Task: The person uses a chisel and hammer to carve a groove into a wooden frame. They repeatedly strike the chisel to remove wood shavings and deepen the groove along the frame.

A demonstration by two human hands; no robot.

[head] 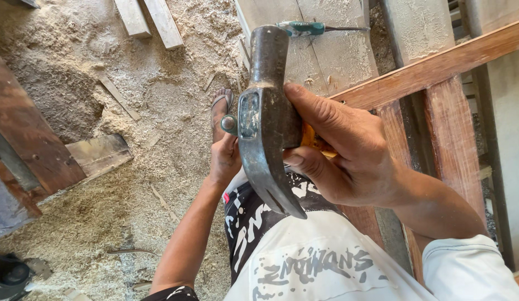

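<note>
My right hand (348, 150) grips a claw hammer (268, 117) just under its dark steel head, and a bit of yellow handle (309, 136) shows between the fingers. The hammer's face points away from me and its claw curves down toward my lap. My left hand (225, 159) is lower, just left of the hammer head, with its fingers closed around a small round-headed metal piece (228, 124); the rest of that piece is hidden. My sandalled foot (220, 106) rests on the floor beyond the left hand.
Sawdust (131, 184) covers the floor, with offcuts and planks (150, 22) lying in it. A reddish wooden frame (438, 111) stands at the right. A teal-handled screwdriver (307, 28) lies on a pale board (337, 56). Dark boards (25, 139) lean at left.
</note>
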